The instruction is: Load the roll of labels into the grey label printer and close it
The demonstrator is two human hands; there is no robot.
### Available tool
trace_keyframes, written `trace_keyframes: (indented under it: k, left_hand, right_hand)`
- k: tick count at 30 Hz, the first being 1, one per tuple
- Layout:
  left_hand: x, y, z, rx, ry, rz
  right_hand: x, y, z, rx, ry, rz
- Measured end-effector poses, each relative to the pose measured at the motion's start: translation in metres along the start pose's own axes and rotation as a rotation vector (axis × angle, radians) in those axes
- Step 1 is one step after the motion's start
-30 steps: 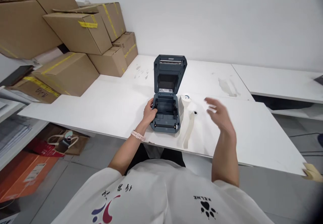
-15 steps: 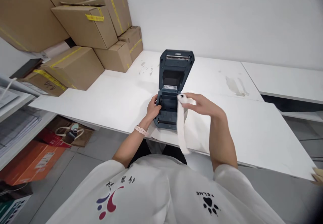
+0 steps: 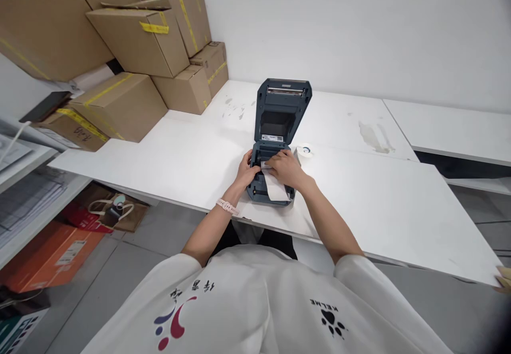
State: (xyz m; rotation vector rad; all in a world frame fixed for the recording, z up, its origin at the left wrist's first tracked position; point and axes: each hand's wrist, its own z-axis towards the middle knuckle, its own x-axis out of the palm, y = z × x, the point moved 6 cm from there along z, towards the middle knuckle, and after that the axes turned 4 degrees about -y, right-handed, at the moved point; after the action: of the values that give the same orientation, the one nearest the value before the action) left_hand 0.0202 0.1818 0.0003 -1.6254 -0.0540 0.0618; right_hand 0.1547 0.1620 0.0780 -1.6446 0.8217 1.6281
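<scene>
A dark blue-grey label printer (image 3: pixel 261 190) stands on the white table with its lid (image 3: pixel 282 106) tilted up. My left hand (image 3: pixel 246 171) grips the left side of the printer, its thumb over the inner edge. Inside the open bay, my right hand (image 3: pixel 284 167) holds a white paper label roll (image 3: pixel 265 165), mostly hidden by my fingers. A loose strip from this roll lies forward across the printer's front. Just right of the printer, near my right hand, another white roll (image 3: pixel 304 152) with a blue-ringed core rests on the table.
Cardboard boxes (image 3: pixel 136 42) with yellow tape are piled at the table's left end. The white table (image 3: pixel 191 157) stretches to the right, with its front edge close to my body. On the left, an orange box (image 3: pixel 56 253) sits below a shelf.
My right hand has moved left and down, carrying the label roll from the printer's right side into its bay. The hanging strip now lies over the front. The other roll has come into view.
</scene>
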Motion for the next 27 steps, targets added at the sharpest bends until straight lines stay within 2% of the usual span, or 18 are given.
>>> trace_keyframes:
  k: [5,7,10,16,23,27]
  left_hand:
    - [0.002,-0.008,-0.006,-0.028,0.044,-0.033]
    - [0.003,-0.012,-0.009,-0.045,0.046,-0.041]
    - [0.004,-0.017,-0.011,-0.07,0.05,-0.048]
    - [0.006,-0.024,-0.014,-0.074,0.045,-0.042]
    - [0.004,-0.018,-0.013,-0.11,0.057,-0.011]
    - [0.004,-0.017,-0.01,-0.096,0.053,0.001]
  right_hand:
    - [-0.001,0.021,-0.054,-0.029,-0.287,0.318]
    - [0.005,0.028,-0.064,-0.014,-0.39,0.352]
    - [0.013,0.032,-0.066,0.054,-0.476,0.378]
    - [0.017,0.035,-0.064,0.104,-0.557,0.404]
    - [0.021,0.064,-0.073,0.094,-0.546,0.353]
    - [0.02,0.068,-0.079,0.11,-0.563,0.418]
